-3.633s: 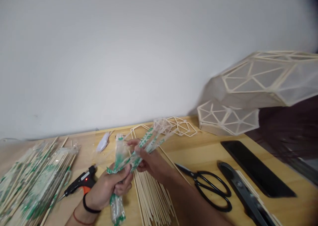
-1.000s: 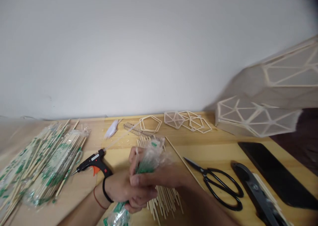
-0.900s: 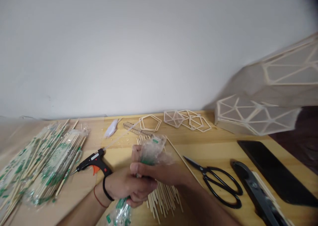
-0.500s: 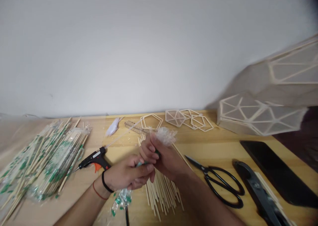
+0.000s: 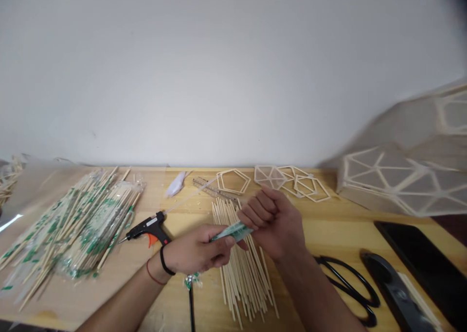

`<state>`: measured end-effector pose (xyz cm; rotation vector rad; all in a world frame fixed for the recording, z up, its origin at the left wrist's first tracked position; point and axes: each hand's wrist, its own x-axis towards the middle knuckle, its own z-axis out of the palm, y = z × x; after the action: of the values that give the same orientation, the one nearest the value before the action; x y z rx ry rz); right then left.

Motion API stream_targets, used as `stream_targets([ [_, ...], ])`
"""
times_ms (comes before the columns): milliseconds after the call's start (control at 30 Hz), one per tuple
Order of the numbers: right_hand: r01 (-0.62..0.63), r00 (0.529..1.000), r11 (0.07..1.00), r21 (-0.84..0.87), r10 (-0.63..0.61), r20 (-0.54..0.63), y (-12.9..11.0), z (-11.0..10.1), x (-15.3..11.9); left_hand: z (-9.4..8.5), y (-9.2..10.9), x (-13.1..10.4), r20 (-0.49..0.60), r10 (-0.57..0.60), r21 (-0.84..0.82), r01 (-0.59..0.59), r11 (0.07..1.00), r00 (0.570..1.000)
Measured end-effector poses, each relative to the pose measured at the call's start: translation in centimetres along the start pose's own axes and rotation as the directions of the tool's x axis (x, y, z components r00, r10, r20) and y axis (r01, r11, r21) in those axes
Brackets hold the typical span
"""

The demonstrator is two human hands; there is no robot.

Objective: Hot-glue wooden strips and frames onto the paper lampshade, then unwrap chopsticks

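Observation:
My left hand point(image 5: 202, 250) pinches one end of a green-and-white printed plastic wrapper point(image 5: 236, 231) between thumb and fingers. The other end runs into my right hand point(image 5: 275, 222), whose fingers are curled closed around it. Beneath both hands lies a loose bundle of thin wooden sticks point(image 5: 245, 286), partly covered by them. A bit of clear plastic with green print point(image 5: 193, 279) is below my left wrist, beside a thin black rod point(image 5: 191, 307).
A glue gun point(image 5: 149, 227) and wrapped sticks point(image 5: 105, 230) lie left. Behind are a ruler point(image 5: 213, 188) and stick pentagon frames point(image 5: 233, 181). Rightward are scissors point(image 5: 350, 288), a dark grey tool point(image 5: 392, 283), a black flat slab point(image 5: 419, 259) and a stick-framed paneled structure point(image 5: 394, 179).
My right hand has moved right, away from my left, and the wrapper now shows stretched between them. The crumpled clear plastic above my right hand is out of sight. The view has shifted left.

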<state>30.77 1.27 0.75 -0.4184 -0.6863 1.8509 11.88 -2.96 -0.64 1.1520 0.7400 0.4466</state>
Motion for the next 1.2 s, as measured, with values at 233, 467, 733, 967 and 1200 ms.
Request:
stream_targets([
  [233,-0.013,0.998,1.000,-0.005,0.013,-0.060,-0.5,-0.9,0.1,0.3,0.1,0.3,-0.043,0.037,0.073,-0.033,0.997,0.998],
  [467,0.009,0.997,1.000,0.030,-0.007,-0.079,-0.7,-2.5,0.7,-0.2,-0.4,0.7,-0.034,0.027,0.148,-0.022,0.989,0.999],
  [733,0.057,0.993,0.997,0.058,-0.051,-0.102,-0.4,-2.9,1.2,0.0,1.7,-0.3,-0.174,0.186,0.476,-0.083,0.875,0.967],
  [967,0.134,0.981,0.984,0.119,-0.115,-0.159,-1.5,-3.3,1.1,-3.8,5.2,-9.1,-0.557,0.263,0.590,0.152,0.793,0.788],
  [1200,0.147,0.975,0.976,0.161,-0.115,-0.191,-1.0,-2.9,1.3,-14.6,6.5,-18.4,-0.922,0.350,0.383,0.535,0.753,0.166],
])
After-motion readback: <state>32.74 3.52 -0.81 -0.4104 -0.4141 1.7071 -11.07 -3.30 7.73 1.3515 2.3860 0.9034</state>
